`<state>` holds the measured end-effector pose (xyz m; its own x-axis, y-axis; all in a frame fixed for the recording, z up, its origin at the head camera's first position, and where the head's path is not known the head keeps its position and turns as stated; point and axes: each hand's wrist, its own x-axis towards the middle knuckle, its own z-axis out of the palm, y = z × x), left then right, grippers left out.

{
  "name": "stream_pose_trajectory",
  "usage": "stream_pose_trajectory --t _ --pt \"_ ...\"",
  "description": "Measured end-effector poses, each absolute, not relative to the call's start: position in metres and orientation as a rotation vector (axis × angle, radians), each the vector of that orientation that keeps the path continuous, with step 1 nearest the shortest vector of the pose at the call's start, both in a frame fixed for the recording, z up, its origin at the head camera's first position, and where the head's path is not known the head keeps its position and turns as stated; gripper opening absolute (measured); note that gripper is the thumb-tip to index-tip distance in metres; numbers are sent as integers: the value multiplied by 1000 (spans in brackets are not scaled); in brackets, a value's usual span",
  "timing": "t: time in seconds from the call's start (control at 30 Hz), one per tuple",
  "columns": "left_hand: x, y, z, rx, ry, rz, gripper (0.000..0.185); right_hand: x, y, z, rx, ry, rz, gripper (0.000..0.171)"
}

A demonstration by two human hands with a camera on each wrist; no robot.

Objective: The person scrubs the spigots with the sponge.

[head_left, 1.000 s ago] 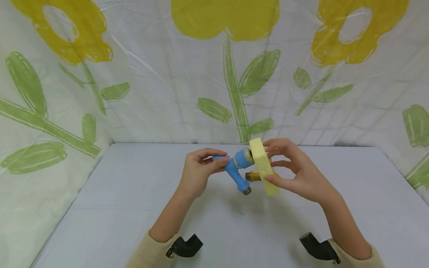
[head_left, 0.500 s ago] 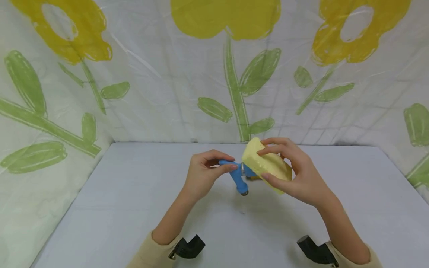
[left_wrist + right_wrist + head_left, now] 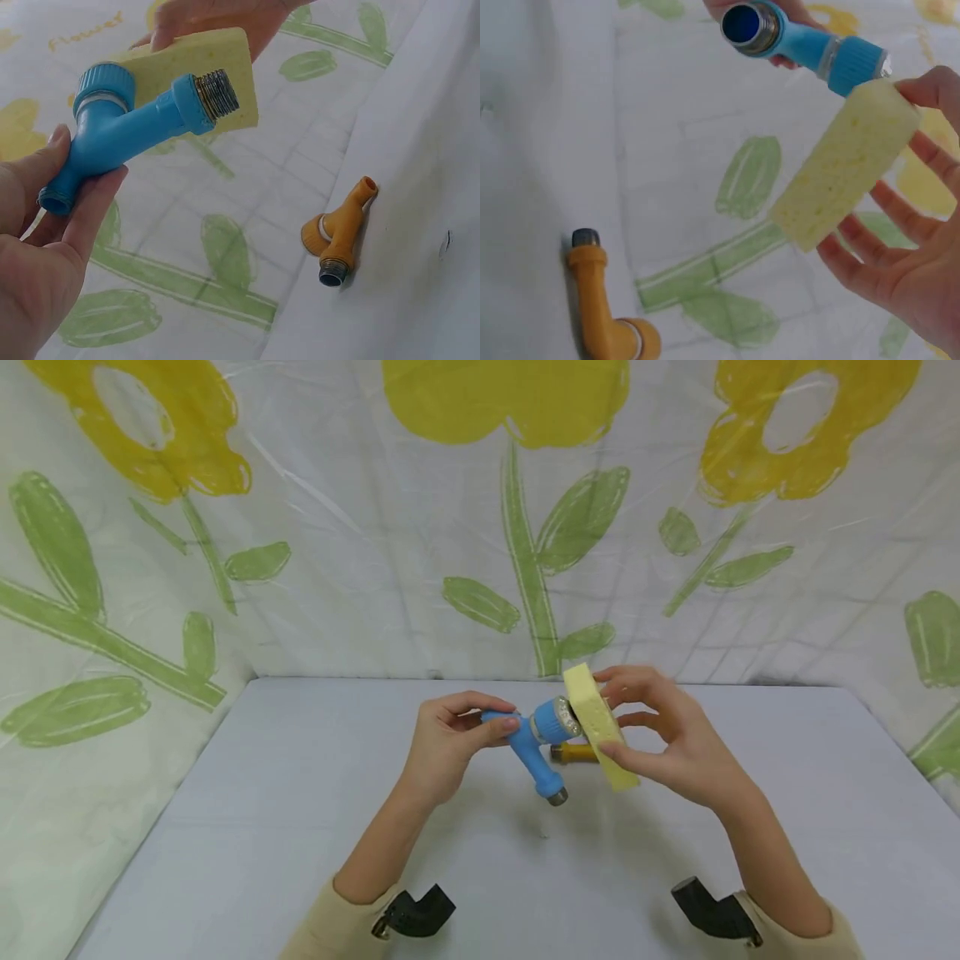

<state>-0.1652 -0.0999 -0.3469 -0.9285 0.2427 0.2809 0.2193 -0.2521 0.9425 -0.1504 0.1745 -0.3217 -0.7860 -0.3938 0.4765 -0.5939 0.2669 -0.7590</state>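
Observation:
A blue plastic tap [image 3: 531,752] with a threaded metal end is held up above the table. My left hand [image 3: 450,747] pinches it by its narrow spout end, between thumb and fingers, as the left wrist view shows. In my right hand [image 3: 675,739] is a pale yellow sponge [image 3: 600,727], gripped along its edges by the thumb and fingertips. One face of the sponge lies against or very close to the tap's ribbed round knob [image 3: 105,86]. The right wrist view shows the sponge [image 3: 847,165] tilted, just below that knob.
An orange tap [image 3: 341,229] of similar shape lies on the white table [image 3: 300,827], behind the sponge in the head view. A white sheet [image 3: 337,568] printted with yellow flowers and green leaves hangs behind the table. Black curved mounts [image 3: 415,912] sit at both wrists.
Half a second ago the sponge was turned broadside and covered the knob. Now it stands more edge-on, farther right, and the knob shows. The blue tap has turned slightly and shifted a little.

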Motion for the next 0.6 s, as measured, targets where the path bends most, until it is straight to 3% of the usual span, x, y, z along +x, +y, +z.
stream_pose_trajectory --t 0.33,0.6 --pt "-160 -98 -344 753 2111 2280 17 -139 163 -319 867 -2272 1479 52" --pt "-159 -95 -344 571 2008 2310 32 -138 158 -318 869 -2214 1474 57"
